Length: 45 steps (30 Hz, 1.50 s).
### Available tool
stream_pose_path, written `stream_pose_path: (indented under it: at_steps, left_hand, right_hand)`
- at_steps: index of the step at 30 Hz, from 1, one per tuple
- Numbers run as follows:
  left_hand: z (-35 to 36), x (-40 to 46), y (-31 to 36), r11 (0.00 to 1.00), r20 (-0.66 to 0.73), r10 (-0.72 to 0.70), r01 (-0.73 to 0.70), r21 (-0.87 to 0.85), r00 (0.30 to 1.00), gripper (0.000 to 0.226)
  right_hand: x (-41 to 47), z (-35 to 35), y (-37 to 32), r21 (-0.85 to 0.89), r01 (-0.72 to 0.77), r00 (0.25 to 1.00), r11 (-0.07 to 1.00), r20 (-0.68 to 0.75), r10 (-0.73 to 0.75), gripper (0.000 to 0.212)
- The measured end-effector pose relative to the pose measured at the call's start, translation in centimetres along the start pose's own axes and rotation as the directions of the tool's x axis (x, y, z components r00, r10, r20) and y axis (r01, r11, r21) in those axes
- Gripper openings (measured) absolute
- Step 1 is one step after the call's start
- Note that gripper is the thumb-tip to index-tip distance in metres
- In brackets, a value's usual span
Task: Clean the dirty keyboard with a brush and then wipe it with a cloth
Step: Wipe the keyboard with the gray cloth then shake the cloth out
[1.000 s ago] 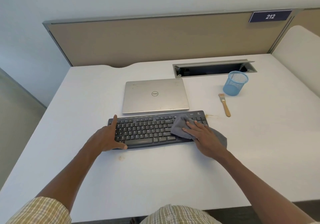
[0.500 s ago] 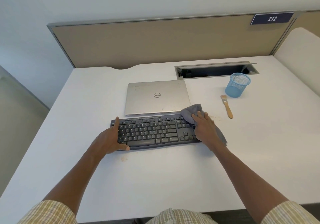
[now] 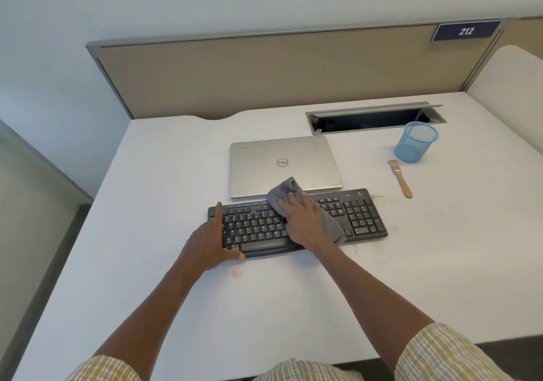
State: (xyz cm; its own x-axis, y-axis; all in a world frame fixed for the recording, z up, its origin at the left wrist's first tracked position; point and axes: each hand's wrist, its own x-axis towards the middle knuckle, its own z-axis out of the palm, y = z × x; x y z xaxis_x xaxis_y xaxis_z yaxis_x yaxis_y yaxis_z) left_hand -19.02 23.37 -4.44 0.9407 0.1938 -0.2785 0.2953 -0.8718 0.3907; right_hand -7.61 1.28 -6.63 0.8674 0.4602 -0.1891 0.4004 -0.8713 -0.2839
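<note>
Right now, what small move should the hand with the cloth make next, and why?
Probably sweep the cloth leftward. The right hand presses it on the keyboard at mid-top, the left hand steadies the left end, and the letter keys between them lie uncovered.

Bright, even, soft light; faint shadows; sharp focus; wide-angle edge bending.

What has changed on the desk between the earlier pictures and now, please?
The right hand slid the grey cloth leftward along the keyboard, from the number-pad end to the upper middle keys, uncovering the number pad. The left hand still steadies the keyboard's left end. The brush, blue mesh cup and closed laptop stayed put.
</note>
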Motion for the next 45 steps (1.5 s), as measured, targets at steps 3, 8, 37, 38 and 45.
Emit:
stream_pose_path:
  at_steps: [3, 8, 37, 38, 45]
  left_hand:
    - [-0.2, -0.1, -0.5, 1.000, -0.012, 0.020, -0.020, -0.007, 1.000, 0.147]
    - [-0.3, 0.0, -0.8, 0.998, -0.025, 0.044, -0.043, 0.044, 0.999, 0.147]
    - [2.7, 5.9, 12.7, 0.896, 0.251, 0.245, -0.318, 0.309, 0.936, 0.147]
    - [2.8, 6.2, 12.8, 0.894, 0.264, 0.236, -0.315, 0.318, 0.935, 0.149]
    - [3.4, 7.8, 12.6, 0.863, 0.327, 0.192, -0.318, 0.392, 0.925, 0.165]
  right_hand:
    - [-0.1, 0.7, -2.7, -0.049, 0.112, 0.993, 0.993, 0.032, -0.110, 0.065]
    - [-2.2, 2.0, -3.2, -0.078, 0.264, 0.964, 0.961, 0.057, -0.260, 0.070]
    - [-5.1, -11.1, 18.4, 0.660, -0.259, 0.893, 0.705, -0.115, 0.436, 0.046]
    - [-5.4, -11.6, 19.2, 0.739, -0.284, 0.865, 0.611, -0.078, 0.496, 0.040]
    - [-8.3, -14.4, 25.1, 0.971, -0.197, 0.801, 0.138, 0.078, 0.593, 0.024]
